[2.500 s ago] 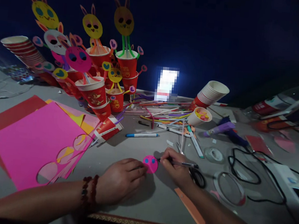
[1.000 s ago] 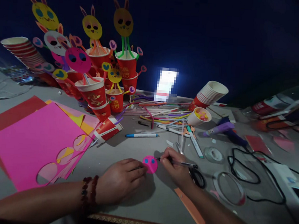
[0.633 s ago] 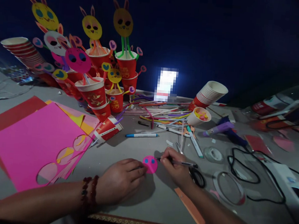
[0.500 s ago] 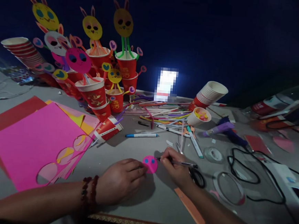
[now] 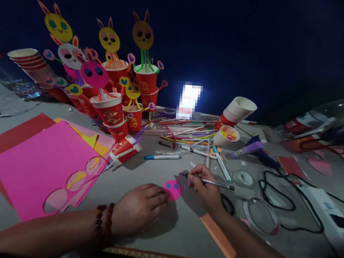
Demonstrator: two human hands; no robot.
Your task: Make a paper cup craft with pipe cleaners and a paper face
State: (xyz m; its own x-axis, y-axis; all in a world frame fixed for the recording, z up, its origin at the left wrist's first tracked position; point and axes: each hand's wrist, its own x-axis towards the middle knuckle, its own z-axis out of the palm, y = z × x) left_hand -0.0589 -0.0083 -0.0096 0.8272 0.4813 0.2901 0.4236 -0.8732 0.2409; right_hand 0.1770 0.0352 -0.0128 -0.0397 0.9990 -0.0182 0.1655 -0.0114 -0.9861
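A small pink paper circle (image 5: 173,193) with two blue spots lies flat on the table. My left hand (image 5: 142,207) rests beside it, fingers together and curled, with the fingertips pinning the circle's left edge. To the upper right, my right hand (image 5: 205,187) grips a slim pen (image 5: 219,183) between thumb and fingers. The pen's dark tip points left and is apart from the circle. Beneath my right forearm lies an orange paper strip (image 5: 218,241), and black-handled scissors (image 5: 227,204) show partly next to my wrist.
Pink and red paper sheets (image 5: 38,166) lie at left. Behind them stand red paper cups (image 5: 105,108) with rabbit-faced figures. Pipe cleaners (image 5: 186,132), a blue marker (image 5: 162,157), a teal-capped marker (image 5: 222,164) and a cup of scraps (image 5: 225,136) lie ahead. Tape rolls (image 5: 243,177) and a black cable (image 5: 277,193) are at right.
My right hand has lifted the pen's tip away from the circle's upper edge, moving slightly right and up. My left hand stays on the circle. The camera view has tilted slightly.
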